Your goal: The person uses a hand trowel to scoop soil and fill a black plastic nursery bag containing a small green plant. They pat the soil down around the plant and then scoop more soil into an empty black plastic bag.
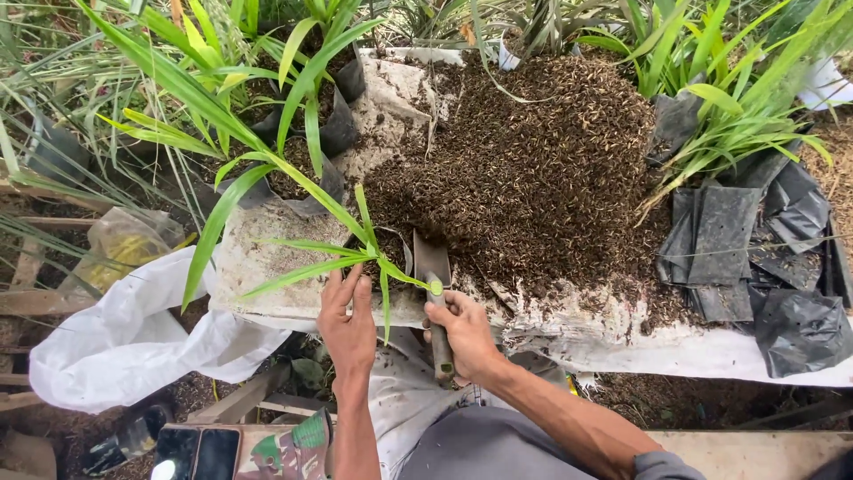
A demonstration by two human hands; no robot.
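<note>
Wrapped around the handle of a small trowel, my right hand grips firmly, while my left hand cups the black grow bag holding a young seedling beside the heap of potting mix. I judge the soft bag could fold and spill mix, or the blade could nick the slender green leaves. The seedling stands upright, leaves arching outward.

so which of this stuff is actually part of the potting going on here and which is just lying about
In use:
left hand steadying the seedling in its small bag
right hand gripping the trowel
heap of potting mix

Lying about:
flat black grow bags
crumpled white sack
two phones
potted plants behind
</note>
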